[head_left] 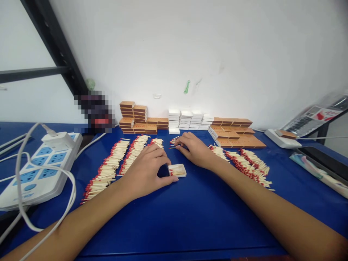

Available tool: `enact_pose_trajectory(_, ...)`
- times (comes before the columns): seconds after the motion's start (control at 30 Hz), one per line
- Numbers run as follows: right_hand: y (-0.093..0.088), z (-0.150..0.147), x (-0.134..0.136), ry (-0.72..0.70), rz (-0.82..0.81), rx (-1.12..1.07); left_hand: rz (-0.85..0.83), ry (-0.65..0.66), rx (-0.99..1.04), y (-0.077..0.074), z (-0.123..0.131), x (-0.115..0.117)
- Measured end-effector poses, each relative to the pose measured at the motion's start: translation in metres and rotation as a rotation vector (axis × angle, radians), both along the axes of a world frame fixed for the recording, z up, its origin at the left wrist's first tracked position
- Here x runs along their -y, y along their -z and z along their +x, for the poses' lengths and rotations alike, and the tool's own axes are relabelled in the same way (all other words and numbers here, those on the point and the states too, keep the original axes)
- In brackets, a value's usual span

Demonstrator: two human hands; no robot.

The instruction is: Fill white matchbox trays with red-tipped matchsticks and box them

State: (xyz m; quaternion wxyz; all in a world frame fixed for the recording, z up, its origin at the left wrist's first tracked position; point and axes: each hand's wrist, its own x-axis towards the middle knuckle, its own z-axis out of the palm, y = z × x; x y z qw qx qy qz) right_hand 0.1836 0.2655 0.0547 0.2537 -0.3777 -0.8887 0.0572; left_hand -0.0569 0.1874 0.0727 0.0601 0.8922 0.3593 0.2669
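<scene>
My left hand (149, 170) holds a small white matchbox tray (182, 168) on the blue table, thumb along its near side and fingers at its left end. A few red-tipped matches lie inside the tray. Farther back, my right hand (194, 148) has its fingers pinched together at a small group of loose matches (174, 139); whether a match is between the fingertips is too small to tell. Rows of red-tipped matches (112, 159) spread on the left, partly behind my left hand. More match piles (248, 166) lie to the right, beyond my right forearm.
Along the wall stand stacked brown matchboxes (140, 127), white trays (185, 121) and more brown boxes (239, 141). A power strip (46, 163) with looping white cables is at the left. At the right are a white adapter (282, 139) and a dark phone-like object (328, 159).
</scene>
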Motion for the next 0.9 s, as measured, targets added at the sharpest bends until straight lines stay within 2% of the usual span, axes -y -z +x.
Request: enact_pose_trajectory(0.9, -0.004, -0.015, 0.01, -0.051, -0.069, -0.009, -0.012, -0.002, -0.007, -0.001, 0.0, -0.001)
